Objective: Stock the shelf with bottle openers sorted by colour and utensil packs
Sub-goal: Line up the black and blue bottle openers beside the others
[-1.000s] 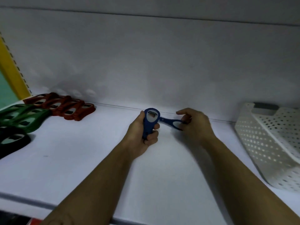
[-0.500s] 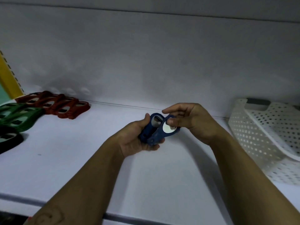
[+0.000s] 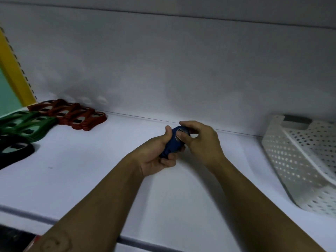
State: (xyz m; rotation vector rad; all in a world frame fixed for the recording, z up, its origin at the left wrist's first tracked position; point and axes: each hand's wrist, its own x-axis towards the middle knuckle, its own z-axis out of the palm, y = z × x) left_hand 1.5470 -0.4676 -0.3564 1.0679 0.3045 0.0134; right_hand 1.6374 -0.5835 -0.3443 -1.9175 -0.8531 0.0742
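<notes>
Blue openers (image 3: 171, 146) are in my left hand (image 3: 156, 158), held just above the shelf (image 3: 91, 179), well to the left of the basket (image 3: 291, 160). My left fingers curl tight round the handle end. My right hand (image 3: 203, 142) is at the top end, with thumb and fingers pinching the round head. I cannot tell how many are in the bunch. Its long way runs up and away from me, tipped a bit toward the basket. Far left of the basket lie the red openers (image 3: 85, 125), the green openers (image 3: 36, 128) and the black openers (image 3: 29, 150). I think blue needs its own spot, between red and the basket. My left hand is nearer that spot.
</notes>
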